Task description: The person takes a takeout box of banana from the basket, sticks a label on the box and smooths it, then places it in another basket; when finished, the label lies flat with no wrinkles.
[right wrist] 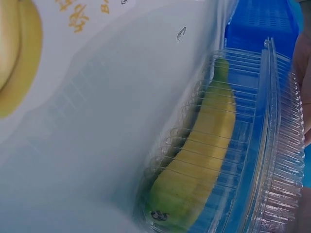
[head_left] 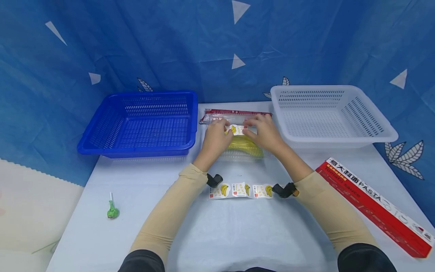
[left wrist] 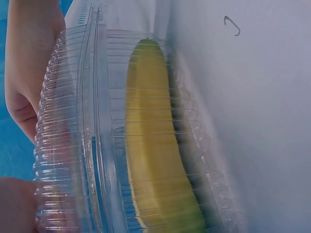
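Banana [right wrist: 199, 150] lies inside a clear box [left wrist: 90, 121] whose lid looks closed, so packing seems done. Your left hand [head_left: 216, 136] and right hand [head_left: 266, 132] pinch opposite ends of a label [head_left: 238, 130], fingers clamped on it at the box; labelling looks partway, and whether it is stuck down, you cannot tell. Three more labels [head_left: 240, 190] lie on the surface [head_left: 238, 234] nearer you. Only your head view shows that pinch; only the right wrist view shows the dark spot [right wrist: 159, 215] at the banana's near end.
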Action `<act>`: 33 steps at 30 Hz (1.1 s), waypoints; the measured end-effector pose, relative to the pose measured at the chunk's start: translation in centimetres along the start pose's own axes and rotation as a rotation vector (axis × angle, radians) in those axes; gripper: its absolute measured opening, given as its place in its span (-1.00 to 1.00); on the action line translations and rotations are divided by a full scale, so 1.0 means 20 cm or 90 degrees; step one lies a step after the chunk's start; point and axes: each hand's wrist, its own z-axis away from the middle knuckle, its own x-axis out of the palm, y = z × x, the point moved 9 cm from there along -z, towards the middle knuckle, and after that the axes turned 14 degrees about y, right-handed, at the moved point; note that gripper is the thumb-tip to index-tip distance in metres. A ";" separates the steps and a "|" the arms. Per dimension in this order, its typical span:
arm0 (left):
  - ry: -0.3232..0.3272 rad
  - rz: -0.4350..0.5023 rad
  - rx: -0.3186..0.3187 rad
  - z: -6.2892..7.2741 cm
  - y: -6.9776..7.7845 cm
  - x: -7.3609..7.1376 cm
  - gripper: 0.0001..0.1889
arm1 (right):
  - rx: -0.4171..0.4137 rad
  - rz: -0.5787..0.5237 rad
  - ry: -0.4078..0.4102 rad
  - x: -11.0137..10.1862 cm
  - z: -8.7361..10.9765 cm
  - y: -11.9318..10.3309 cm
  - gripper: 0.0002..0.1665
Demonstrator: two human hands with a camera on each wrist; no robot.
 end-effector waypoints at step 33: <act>0.021 -0.041 0.040 0.02 -0.01 -0.02 -0.85 | 0.000 0.010 0.021 -0.03 0.04 0.00 -0.64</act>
